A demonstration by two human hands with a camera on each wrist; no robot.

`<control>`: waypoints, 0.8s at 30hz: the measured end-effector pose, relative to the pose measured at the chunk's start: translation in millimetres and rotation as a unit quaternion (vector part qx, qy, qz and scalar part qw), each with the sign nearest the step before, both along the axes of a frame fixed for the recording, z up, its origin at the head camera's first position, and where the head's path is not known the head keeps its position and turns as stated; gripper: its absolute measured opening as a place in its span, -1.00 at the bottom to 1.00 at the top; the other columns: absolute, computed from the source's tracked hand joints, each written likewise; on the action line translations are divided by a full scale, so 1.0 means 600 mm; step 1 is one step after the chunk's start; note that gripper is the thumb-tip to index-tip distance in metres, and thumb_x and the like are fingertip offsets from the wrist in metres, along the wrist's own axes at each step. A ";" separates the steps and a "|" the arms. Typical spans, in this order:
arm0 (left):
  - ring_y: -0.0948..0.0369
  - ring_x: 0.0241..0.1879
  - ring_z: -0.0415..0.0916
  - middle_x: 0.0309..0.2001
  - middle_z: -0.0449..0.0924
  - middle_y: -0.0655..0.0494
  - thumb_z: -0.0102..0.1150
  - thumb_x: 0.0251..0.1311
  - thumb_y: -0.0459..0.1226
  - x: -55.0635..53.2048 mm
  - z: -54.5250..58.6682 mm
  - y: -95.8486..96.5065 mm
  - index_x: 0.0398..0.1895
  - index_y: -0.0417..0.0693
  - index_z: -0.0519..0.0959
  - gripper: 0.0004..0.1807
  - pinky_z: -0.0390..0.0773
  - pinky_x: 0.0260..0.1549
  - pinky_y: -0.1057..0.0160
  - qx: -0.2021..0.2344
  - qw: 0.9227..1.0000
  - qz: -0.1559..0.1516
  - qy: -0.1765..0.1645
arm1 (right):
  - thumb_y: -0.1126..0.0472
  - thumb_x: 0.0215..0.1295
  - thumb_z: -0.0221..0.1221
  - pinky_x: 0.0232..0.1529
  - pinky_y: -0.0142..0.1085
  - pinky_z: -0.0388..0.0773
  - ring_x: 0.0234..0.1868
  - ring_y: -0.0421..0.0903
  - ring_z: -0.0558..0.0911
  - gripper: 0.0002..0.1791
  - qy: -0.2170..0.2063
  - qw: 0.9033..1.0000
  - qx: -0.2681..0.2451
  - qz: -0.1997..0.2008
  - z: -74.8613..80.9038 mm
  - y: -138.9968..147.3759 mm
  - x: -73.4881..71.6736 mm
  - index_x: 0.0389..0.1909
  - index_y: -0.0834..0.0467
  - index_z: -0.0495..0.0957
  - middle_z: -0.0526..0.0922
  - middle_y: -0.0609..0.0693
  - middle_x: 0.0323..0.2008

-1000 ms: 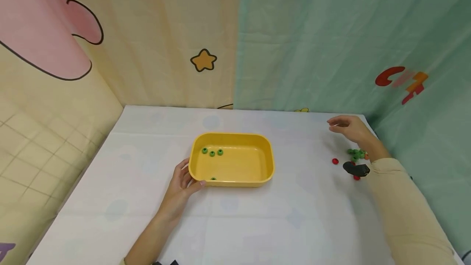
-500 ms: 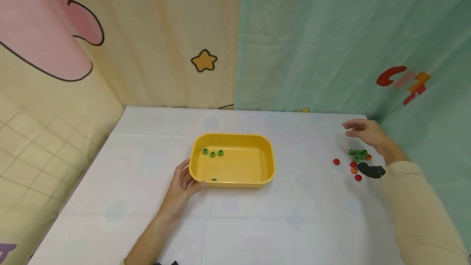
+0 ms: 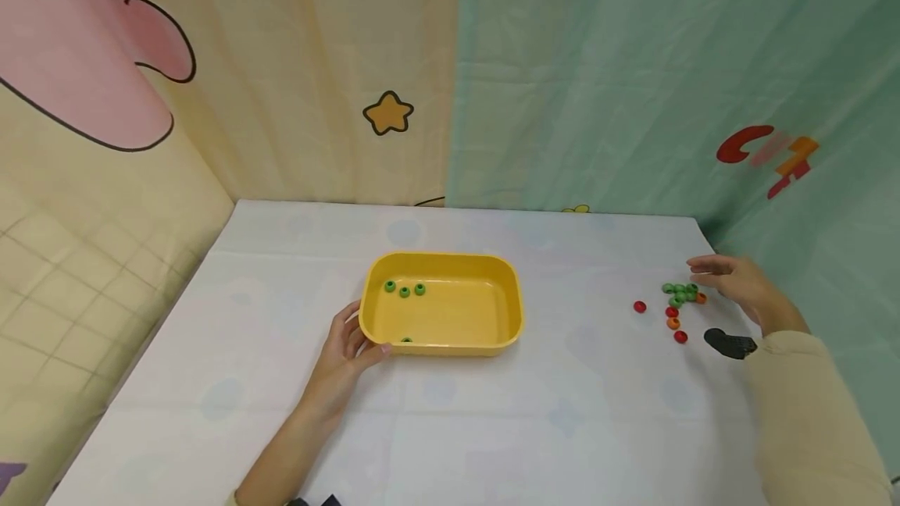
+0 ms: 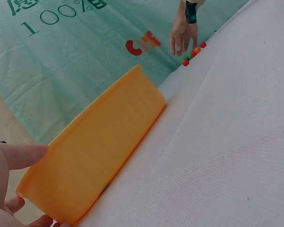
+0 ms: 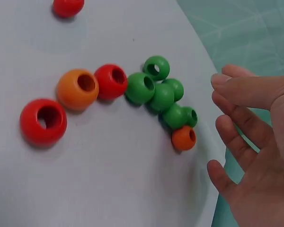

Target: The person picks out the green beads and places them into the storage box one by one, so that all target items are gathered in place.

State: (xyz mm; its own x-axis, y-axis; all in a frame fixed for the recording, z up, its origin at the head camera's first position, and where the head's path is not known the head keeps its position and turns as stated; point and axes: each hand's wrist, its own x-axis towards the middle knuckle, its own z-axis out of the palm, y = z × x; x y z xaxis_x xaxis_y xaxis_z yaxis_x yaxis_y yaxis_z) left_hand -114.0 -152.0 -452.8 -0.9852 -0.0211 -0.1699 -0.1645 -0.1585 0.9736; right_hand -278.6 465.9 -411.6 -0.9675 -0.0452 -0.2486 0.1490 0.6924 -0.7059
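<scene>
The left hand [image 3: 336, 365] holds the yellow tray [image 3: 464, 322] by its near left corner, with the thumb on the rim. The tray sits in the middle of the white tabletop [image 3: 450, 428]. Four green beads [image 3: 404, 292] are in it, one half hidden by the near wall. The right hand [image 3: 741, 287] has loose fingers and holds nothing. Just beside it are six bunched green beads [image 5: 162, 98], two orange beads [image 5: 77, 89] and three red beads [image 5: 43, 122]; one red bead lies apart.
</scene>
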 end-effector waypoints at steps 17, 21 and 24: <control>0.06 0.46 0.19 0.52 0.11 0.00 0.35 0.25 -0.46 -0.002 -0.001 -0.001 0.60 0.05 0.01 -0.03 0.45 0.16 0.50 -0.003 1.000 -0.002 -0.005 | 0.02 0.44 0.30 0.03 -0.15 0.36 0.19 0.19 0.27 -0.23 -0.033 0.999 -0.005 0.028 -0.050 0.030 0.017 0.47 0.34 0.26 0.34 0.31 0.20; 0.06 0.46 0.18 0.52 0.11 0.00 0.35 0.25 -0.45 -0.003 0.000 -0.001 0.60 0.06 0.01 -0.03 0.45 0.16 0.50 -0.006 1.000 -0.003 -0.008 | 0.05 0.44 0.30 0.04 -0.16 0.34 0.19 0.20 0.27 -0.24 -0.026 0.999 -0.005 0.032 -0.053 0.030 0.018 0.46 0.38 0.25 0.30 0.36 0.27; 0.07 0.47 0.18 0.52 0.11 0.00 0.35 0.26 -0.45 -0.002 0.000 -0.001 0.61 0.06 0.00 -0.03 0.45 0.16 0.50 -0.006 1.000 -0.001 -0.010 | 0.08 0.45 0.30 0.14 0.01 0.33 0.24 0.29 0.24 -0.25 -0.023 0.999 -0.007 0.032 -0.054 0.030 0.018 0.45 0.40 0.24 0.23 0.42 0.32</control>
State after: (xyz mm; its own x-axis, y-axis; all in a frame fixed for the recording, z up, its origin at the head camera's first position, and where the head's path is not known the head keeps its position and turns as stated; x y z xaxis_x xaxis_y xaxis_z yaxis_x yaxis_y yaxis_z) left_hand -115.4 -152.7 -453.1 -0.9818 -0.0206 -0.1889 -0.1840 -0.1460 0.9720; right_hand -267.6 484.0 -444.3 -0.9504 -0.1102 -0.2908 0.1368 0.6914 -0.7094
